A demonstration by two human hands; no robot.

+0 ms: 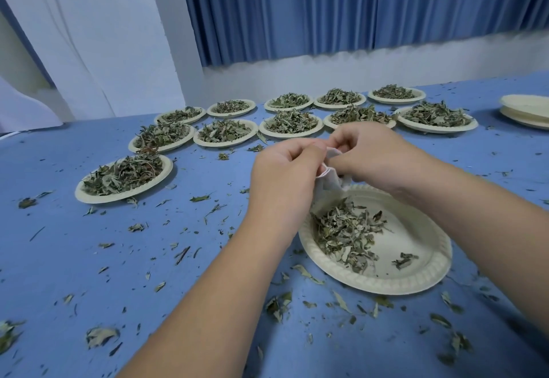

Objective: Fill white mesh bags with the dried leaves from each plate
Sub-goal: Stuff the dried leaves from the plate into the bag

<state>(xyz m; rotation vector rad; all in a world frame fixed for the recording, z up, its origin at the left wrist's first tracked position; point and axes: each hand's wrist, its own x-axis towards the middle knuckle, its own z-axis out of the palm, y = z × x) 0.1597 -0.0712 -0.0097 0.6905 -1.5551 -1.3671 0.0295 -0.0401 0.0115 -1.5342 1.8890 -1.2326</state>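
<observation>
A white mesh bag [329, 182] hangs between my two hands above the far rim of the near paper plate [416, 276]. My left hand [285, 169] pinches the bag's top edge from the left. My right hand [371, 152] pinches it from the right, fingers curled. Most of the bag is hidden behind my hands. A loose pile of dried leaves [346, 233] lies on the left half of that plate, just under the bag.
Several paper plates heaped with dried leaves stand in two rows across the blue table [89, 258], one nearer at the left [123, 177]. A stack of bare plates [527, 110] sits at the far right. Leaf crumbs are scattered everywhere.
</observation>
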